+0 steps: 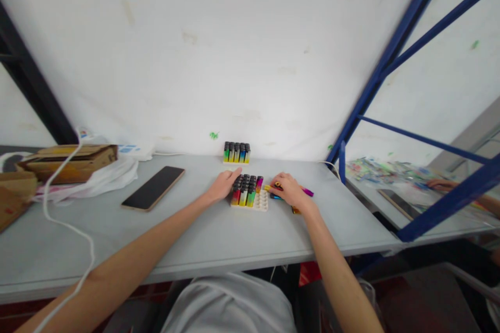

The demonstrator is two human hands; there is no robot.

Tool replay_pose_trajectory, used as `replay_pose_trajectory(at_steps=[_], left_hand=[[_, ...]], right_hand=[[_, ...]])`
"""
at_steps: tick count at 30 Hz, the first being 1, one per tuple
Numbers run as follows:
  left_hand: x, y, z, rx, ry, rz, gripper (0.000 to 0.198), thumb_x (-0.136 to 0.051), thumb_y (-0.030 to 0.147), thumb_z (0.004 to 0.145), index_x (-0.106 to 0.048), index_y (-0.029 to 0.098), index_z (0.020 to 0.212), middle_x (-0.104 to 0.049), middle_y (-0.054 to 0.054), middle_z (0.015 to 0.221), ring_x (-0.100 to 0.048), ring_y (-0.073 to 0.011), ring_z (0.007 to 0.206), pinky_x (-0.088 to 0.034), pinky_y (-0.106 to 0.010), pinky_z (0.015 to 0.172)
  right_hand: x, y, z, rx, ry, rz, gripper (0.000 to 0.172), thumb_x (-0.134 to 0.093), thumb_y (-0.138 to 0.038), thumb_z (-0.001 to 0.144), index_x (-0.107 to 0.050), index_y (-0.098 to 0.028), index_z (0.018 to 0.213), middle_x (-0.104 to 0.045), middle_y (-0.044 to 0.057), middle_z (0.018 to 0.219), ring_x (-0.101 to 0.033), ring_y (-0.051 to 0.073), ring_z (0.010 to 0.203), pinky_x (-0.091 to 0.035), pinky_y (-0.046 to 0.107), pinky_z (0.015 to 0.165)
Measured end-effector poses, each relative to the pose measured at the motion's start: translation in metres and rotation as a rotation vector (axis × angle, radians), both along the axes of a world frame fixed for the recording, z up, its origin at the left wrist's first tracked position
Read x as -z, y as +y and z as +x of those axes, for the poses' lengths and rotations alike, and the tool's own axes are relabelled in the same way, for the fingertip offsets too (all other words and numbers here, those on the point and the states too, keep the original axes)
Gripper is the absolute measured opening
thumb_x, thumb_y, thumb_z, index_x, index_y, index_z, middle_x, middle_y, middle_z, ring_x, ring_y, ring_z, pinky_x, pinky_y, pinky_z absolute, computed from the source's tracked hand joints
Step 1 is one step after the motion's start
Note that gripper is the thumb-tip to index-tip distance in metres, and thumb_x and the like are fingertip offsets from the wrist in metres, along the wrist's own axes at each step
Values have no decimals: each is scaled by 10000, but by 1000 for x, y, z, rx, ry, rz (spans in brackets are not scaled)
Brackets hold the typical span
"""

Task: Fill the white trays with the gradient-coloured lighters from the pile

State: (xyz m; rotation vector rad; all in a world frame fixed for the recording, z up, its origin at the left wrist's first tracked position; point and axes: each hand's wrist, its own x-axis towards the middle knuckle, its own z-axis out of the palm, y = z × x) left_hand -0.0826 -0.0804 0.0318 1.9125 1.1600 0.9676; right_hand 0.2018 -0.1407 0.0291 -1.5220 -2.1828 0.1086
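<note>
A white tray (261, 205) with round holes stands on the desk before me. Several black-topped, coloured lighters (244, 192) stand upright in its left part, and a purple-red lighter (259, 183) stands right of them. My left hand (223, 186) is closed against the tray's left side, its thumb by the back lighters; its other fingers are partly hidden. Right of the tray, my right hand (289, 189) is closed on a yellow lighter (267, 187), whose end sticks out left. Loose lighters lie under and beside that hand, among them a purple one (308, 192).
A second block of upright lighters (236, 153) stands by the wall. A phone (153, 188), a cardboard box (70, 166) and a white cable (64, 222) are at left. Beyond the blue frame (363, 99), another person's hand (441, 184) is over a cluttered desk.
</note>
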Motion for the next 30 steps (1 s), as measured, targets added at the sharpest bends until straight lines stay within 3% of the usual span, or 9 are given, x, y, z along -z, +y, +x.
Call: replay_pose_trajectory(at_steps=[3,6,10,14,17,21,24,26,30], left_hand=[[-1,0,0,-16,22,-1,688,-363,860,869,-461,255,557,-431,16,576,-476,-205,651,-359,-336,650],[-1,-1,1,-21,29,-10,693,-345,872,857,-457,258,558,-429,16,581,-472,-206,656,-349,-338,650],[-3,-4,0,-16,18,-8,683,-346,873,851,-439,263,560,-430,15,586,-463,-204,657,-347,-338,649],[-5,-5,0,-20,13,-1,670,-363,863,859,-413,268,555,-420,16,573,-450,-202,648,-351,-336,648],[-5,-4,1,-2,19,-8,671,-355,853,872,-416,266,553,-427,12,576,-454,-202,647,-352,-333,644],[-3,-2,1,-16,9,-1,666,-369,837,878,-435,261,549,-434,7,573,-463,-206,652,-351,-328,634],[-2,-2,1,-13,3,-11,668,-386,833,884,-438,260,544,-435,8,568,-459,-207,651,-350,-327,633],[-2,-2,1,-7,6,-12,669,-386,830,891,-431,262,541,-432,9,570,-456,-205,647,-351,-328,635],[-2,-1,1,-24,10,2,670,-385,824,895,-446,260,537,-450,2,567,-474,-212,649,-358,-333,641]], right_hand=[[-4,-3,-3,62,170,3,185,-602,-374,1056,-655,-211,1127,-759,64,989,-681,218,886,-490,331,842],[-10,-3,-5,172,373,32,323,-474,-476,1081,-644,-218,1175,-733,10,782,-665,209,693,-480,314,733],[-17,-1,-10,231,534,90,454,-571,-629,957,-735,-209,1008,-724,27,759,-658,214,693,-473,314,692],[-21,0,-17,201,738,48,556,-725,-756,779,-666,-204,804,-576,-23,606,-519,162,566,-408,289,559],[-23,-3,-24,124,789,0,628,-621,-834,830,-582,-217,721,-539,-11,623,-531,167,606,-423,288,565],[-27,-9,-35,-29,869,-140,621,-473,-833,924,-597,-224,919,-613,13,760,-601,168,653,-501,289,624],[-28,-13,-44,-63,899,-208,563,-485,-795,937,-574,-250,1040,-498,-57,685,-434,126,509,-392,257,504],[-28,-14,-48,-13,871,-181,521,-488,-773,942,-544,-255,919,-399,-77,620,-345,125,491,-310,254,469],[-26,-13,-51,109,728,-13,517,-520,-685,918,-398,-257,655,-389,-40,579,-380,146,559,-321,284,521]])
